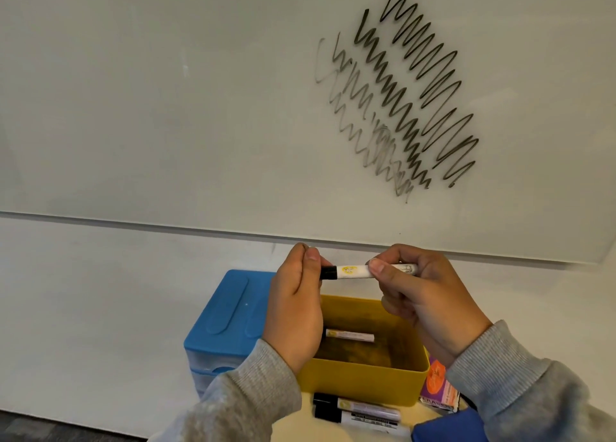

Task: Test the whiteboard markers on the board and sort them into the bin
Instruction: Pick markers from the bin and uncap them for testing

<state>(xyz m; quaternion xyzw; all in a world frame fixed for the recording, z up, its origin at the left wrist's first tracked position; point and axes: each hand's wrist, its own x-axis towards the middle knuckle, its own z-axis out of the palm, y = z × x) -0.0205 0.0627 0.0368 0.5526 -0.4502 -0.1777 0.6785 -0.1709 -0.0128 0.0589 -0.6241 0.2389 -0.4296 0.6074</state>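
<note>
A white marker with a black cap (353, 271) lies level between both hands, just below the whiteboard's lower edge and above the yellow bin (363, 380). My left hand (295, 308) pinches the black cap end. My right hand (420, 295) grips the barrel, thumb on top. One white marker (350, 336) lies inside the bin. Two capped markers (361, 411) lie on the table in front of the bin. The whiteboard (166, 91) carries several black zigzag scribbles (410, 95), some dark, some faint.
A blue plastic drawer box (226, 318) stands left of the bin. A purple and orange carton (436, 386) sits to the bin's right, with a blue object (446, 428) below it. White wall lies under the board.
</note>
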